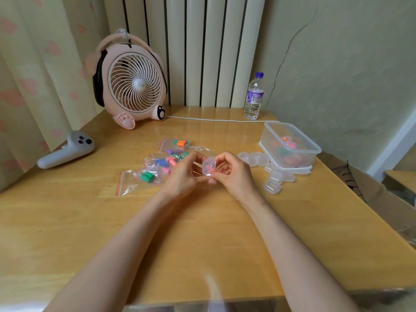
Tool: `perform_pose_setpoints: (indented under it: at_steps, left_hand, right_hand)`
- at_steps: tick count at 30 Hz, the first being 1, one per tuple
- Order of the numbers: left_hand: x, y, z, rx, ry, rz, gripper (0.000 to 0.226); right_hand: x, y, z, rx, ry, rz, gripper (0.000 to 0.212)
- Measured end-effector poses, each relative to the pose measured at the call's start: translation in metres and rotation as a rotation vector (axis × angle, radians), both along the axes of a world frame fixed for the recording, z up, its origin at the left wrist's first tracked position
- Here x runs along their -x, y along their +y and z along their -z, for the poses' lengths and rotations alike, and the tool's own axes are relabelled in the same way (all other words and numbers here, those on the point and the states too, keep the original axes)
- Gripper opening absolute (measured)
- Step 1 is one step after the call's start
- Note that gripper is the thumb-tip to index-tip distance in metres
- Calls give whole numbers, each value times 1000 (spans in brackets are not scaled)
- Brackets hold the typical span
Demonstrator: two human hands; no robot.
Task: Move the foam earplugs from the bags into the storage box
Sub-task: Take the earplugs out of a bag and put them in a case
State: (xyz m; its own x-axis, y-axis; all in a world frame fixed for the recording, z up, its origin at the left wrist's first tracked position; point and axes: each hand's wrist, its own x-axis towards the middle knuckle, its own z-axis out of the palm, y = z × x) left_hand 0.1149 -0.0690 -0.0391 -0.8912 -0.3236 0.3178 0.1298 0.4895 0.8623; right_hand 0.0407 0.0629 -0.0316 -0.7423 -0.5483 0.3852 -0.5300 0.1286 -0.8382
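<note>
Nearest, over the table, my left hand and right hand meet on one small clear case. Each grip is pinched on its rim, with a pink earplug inside. I judge the case light, stiff and slick, best held by its edges. The foam is soft and squashes, so I'd pinch it lightly. Beyond, to the left, lie the bags with more plugs. Farther right stands the box, already holding filled cases.
</note>
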Motion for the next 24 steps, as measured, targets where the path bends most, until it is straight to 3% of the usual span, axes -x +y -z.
perform_pose_setpoints:
  at_steps: [12,17,24]
  left_hand:
    - [-6,2,-9,-102,40,109,46]
    - [-6,1,-9,-166,48,103,40]
    - [-7,0,-11,-206,73,43,42]
  right_hand:
    - [-1,2,-6,202,-54,-28,42]
    - [0,3,-8,146,-3,-34,44]
    - [8,9,-9,189,-140,13,17]
